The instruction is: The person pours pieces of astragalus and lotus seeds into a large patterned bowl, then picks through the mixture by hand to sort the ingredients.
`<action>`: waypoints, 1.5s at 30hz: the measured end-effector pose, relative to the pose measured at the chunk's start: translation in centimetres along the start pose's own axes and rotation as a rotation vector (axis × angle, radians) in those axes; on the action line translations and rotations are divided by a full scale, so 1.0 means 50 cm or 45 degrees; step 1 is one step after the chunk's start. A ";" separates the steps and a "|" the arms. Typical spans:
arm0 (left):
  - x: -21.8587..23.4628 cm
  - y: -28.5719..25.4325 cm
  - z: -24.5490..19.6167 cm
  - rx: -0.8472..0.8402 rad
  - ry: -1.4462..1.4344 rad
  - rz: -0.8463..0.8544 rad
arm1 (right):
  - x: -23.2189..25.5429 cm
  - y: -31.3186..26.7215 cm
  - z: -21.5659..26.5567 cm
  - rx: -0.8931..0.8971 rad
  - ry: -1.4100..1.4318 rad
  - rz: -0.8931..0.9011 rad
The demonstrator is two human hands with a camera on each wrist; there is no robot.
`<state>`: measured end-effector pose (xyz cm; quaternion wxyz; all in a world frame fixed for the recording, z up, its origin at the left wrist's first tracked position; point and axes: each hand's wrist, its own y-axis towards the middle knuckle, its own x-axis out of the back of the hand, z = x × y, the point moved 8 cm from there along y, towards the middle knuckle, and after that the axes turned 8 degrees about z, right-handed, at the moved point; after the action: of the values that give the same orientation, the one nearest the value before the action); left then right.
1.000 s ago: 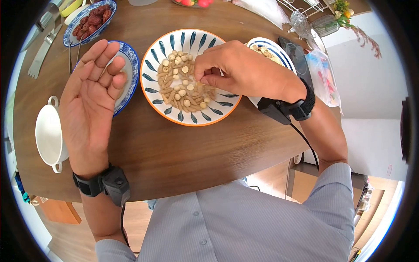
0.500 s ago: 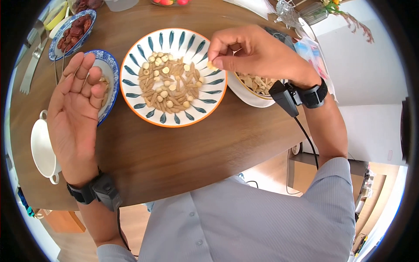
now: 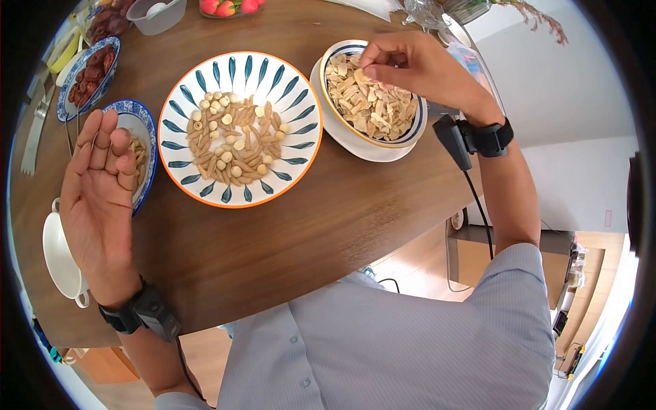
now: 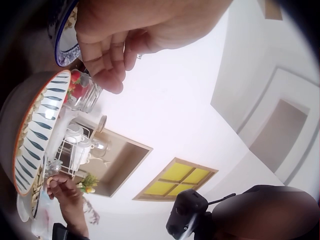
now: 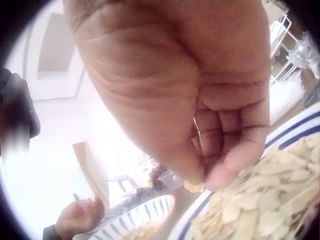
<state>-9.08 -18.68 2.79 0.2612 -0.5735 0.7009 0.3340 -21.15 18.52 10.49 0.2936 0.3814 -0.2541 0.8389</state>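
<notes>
Between thumb and fingertips my right hand (image 3: 417, 68) pinches a small pale dried slice (image 5: 193, 187) over the rim of a bowl (image 3: 342, 49). That bowl is heaped with dried slices (image 3: 372, 106) and stands on a white plate (image 3: 383, 154). At the centre, an orange-rimmed plate (image 3: 301, 140) bears brown elongated grains mixed with round cream seeds (image 3: 225, 119). My left hand (image 3: 99, 205) is raised at the left with its palm up, fingers slightly bent and nothing in it. It partly hides a blue-rimmed dish (image 3: 141, 117) with brown pieces inside.
Far left, a blue-patterned dish holds dried red dates (image 3: 90, 76), near a metal fork (image 3: 37, 130). A white two-handled bowl (image 3: 58, 256) stands near the left hand. Behind are a clear plastic tub (image 3: 158, 19) and strawberries (image 3: 229, 7). The table's front edge curves before the person.
My right hand has moved from the orange-rimmed plate rightward to the bowl of slices, carrying the pinched slice. The head view has shifted right; the left hand keeps its pose.
</notes>
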 end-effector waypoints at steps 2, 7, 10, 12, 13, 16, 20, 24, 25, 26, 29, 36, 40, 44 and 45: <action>0.003 -0.002 0.001 -0.014 0.067 -0.091 | 0.009 -0.005 -0.005 0.013 -0.163 -0.011; 0.009 -0.003 0.001 -0.004 0.132 -0.119 | 0.004 0.001 0.099 0.250 -0.554 -0.344; 0.004 -0.002 0.005 -0.005 0.083 -0.194 | -0.086 0.029 0.190 0.546 -0.481 -0.094; -0.002 -0.003 0.004 -0.026 0.063 -0.158 | -0.126 0.039 0.230 0.615 -0.484 -0.029; 0.005 -0.004 0.002 -0.031 0.063 -0.164 | -0.150 0.045 0.243 0.614 -0.559 0.047; -0.005 -0.001 0.000 -0.015 -0.003 0.032 | -0.191 0.068 0.247 0.621 -0.678 0.160; -0.018 0.002 0.005 -0.034 -0.002 0.016 | -0.207 0.086 0.253 0.662 -0.746 0.180; -0.021 0.003 0.010 -0.024 -0.018 -0.017 | -0.217 0.101 0.246 0.620 -0.738 0.214; -0.020 0.002 0.010 -0.025 -0.018 -0.018 | -0.217 0.101 0.243 0.612 -0.731 0.213; -0.019 0.002 0.011 -0.025 -0.023 -0.022 | -0.216 0.101 0.241 0.603 -0.723 0.211; -0.018 0.003 0.013 -0.028 -0.006 -0.031 | -0.216 0.100 0.241 0.608 -0.696 0.215; -0.017 0.002 0.017 -0.004 0.052 -0.096 | -0.210 0.103 0.242 0.660 -0.647 0.197; -0.022 0.003 0.014 -0.015 0.055 -0.031 | -0.208 0.126 0.226 0.626 -0.542 0.305; -0.031 0.004 0.016 -0.006 0.054 -0.025 | -0.198 0.142 0.209 0.471 -0.279 0.439; -0.032 0.004 0.018 0.006 0.055 -0.020 | -0.195 0.143 0.208 0.472 -0.281 0.439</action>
<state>-8.96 -16.96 3.48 0.2500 -0.5854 0.7027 0.3178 -15.72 3.86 7.35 0.0421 0.4687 -0.1878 0.8621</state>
